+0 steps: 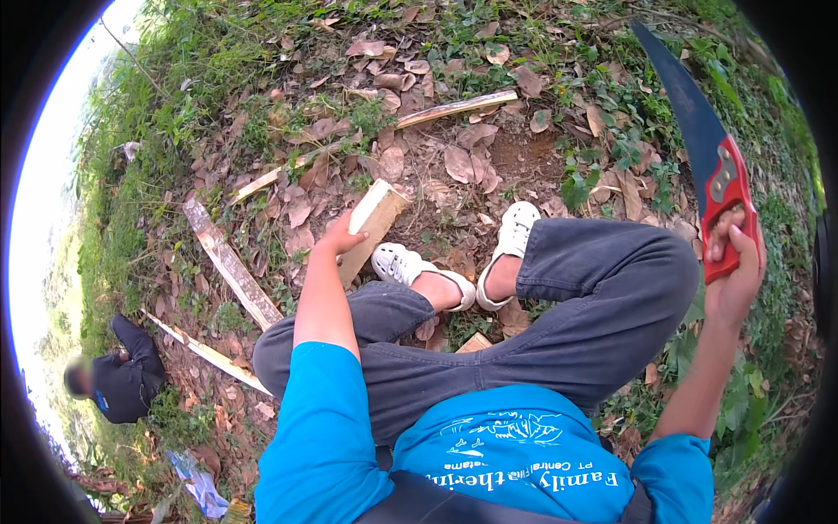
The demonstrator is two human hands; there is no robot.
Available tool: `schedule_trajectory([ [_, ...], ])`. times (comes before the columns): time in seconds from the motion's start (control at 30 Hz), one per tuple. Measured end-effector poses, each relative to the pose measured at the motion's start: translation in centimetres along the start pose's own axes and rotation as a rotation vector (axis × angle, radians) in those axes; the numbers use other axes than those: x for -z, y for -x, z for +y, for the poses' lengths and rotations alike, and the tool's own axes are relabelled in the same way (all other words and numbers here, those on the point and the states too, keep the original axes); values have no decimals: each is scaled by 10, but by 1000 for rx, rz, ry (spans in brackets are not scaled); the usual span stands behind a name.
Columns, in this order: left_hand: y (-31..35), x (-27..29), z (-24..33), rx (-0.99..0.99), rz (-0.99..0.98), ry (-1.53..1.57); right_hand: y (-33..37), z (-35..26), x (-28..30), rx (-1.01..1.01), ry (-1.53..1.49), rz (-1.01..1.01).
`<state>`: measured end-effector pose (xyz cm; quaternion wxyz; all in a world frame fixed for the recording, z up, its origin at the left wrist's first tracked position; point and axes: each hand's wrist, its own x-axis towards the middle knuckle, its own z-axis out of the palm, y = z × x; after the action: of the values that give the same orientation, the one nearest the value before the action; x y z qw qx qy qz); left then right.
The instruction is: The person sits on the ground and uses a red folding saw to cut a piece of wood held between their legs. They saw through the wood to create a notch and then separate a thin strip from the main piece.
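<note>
My right hand (735, 262) is wrapped round the red handle of a hand saw (685, 113), its dark curved blade raised up and away at the far right. With my left hand (336, 237) I grip a squared piece of pale wood (375, 223), fingers over its side and thumb across its face. That piece stands tilted beside my left white clog (401, 262); its lower end is hidden behind my leg. The saw blade is well apart from the wood.
Split wood strips (231, 262), (458, 109) lie among dry leaves and weeds. A small wood end (476, 342) shows between my legs. Far left, a person in dark clothes (131, 375) sits on the ground; a plastic bag (199, 485) lies nearer.
</note>
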<state>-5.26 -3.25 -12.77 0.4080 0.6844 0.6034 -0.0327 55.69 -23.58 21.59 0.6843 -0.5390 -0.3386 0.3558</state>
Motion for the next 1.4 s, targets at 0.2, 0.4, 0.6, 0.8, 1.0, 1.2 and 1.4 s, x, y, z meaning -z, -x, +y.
schedule_trajectory([
  [0.2, 8, -1, 19, 71, -299, 167, 20, 68, -176, -281, -109, -358],
  [0.4, 13, -32, -31, 192, 9, 155, 75, 160, -233, -272, 158, -466],
  [0.6, 38, -21, 65, 253, 175, -148, 90, 221, -223, -239, 254, -429],
  [0.8, 37, -23, 71, 351, 237, -368, 96, 246, -241, -240, 325, -431],
  [1.0, 30, -32, 35, 168, 320, -134, 101, 264, -239, -256, 396, -517],
  [1.2, 13, -25, 39, 228, 276, -23, 94, 263, -230, -249, 357, -535],
  [1.4, 7, -28, 41, 320, 285, -239, 93, 265, -227, -258, 314, -507],
])
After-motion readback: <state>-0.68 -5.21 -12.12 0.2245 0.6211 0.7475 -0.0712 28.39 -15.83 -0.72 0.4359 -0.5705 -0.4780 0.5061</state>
